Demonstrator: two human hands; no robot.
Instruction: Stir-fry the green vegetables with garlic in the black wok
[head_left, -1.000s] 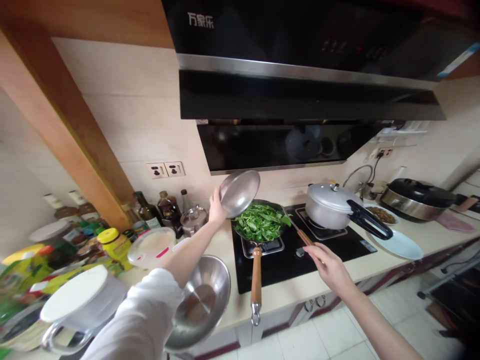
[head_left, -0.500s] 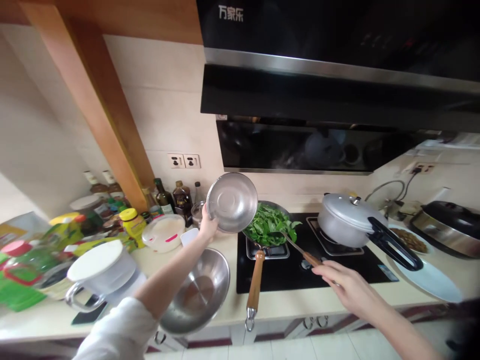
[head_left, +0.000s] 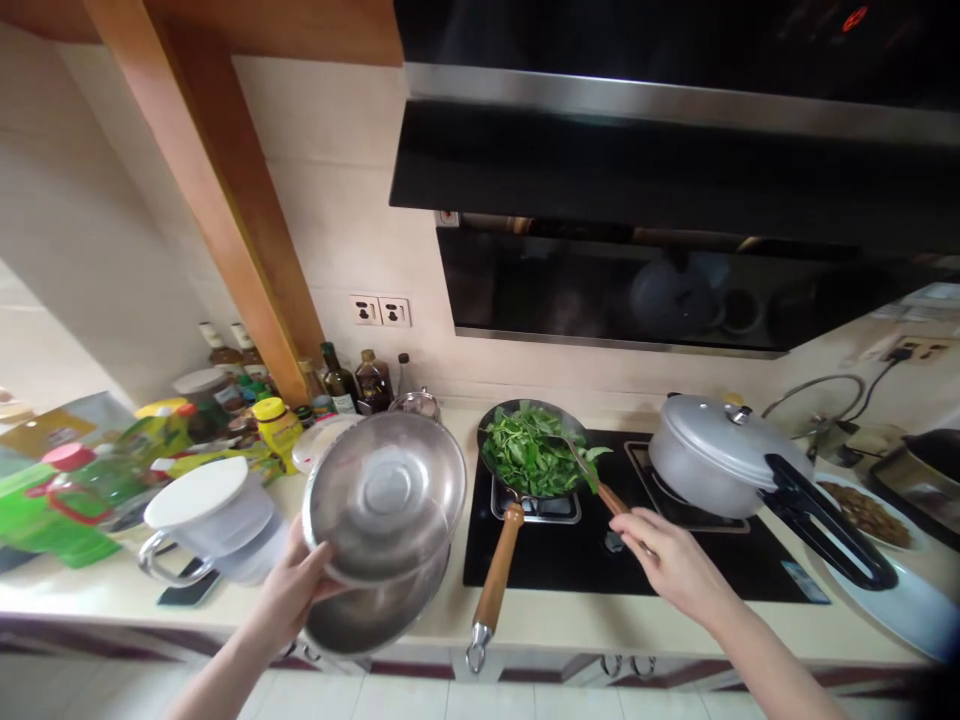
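My left hand (head_left: 289, 585) grips a round stainless steel lid (head_left: 386, 497) by its edge, low over the counter's front. Under the lid sits a steel mixing bowl (head_left: 375, 622), partly hidden, and I cannot tell whether they touch. My right hand (head_left: 675, 565) pinches the wooden handle of a spatula (head_left: 616, 503), whose blade rests among the leafy greens (head_left: 529, 452). The greens fill a dark frying pan (head_left: 491, 570) with a long wooden handle, standing on the left burner of a black gas hob (head_left: 547, 570).
A silver pressure cooker (head_left: 716, 455) stands on the right burner, with a plate of food (head_left: 866, 513) and a white plate (head_left: 900, 610) beyond it. Left of the hob are a white lidded jug (head_left: 206, 510), a plastic tub (head_left: 319, 442), a yellow jar (head_left: 277, 425) and several bottles.
My left hand has brought the steel lid down and leftward, away from the pan, to above the bowl. The view has shifted. My right hand stays on the spatula.
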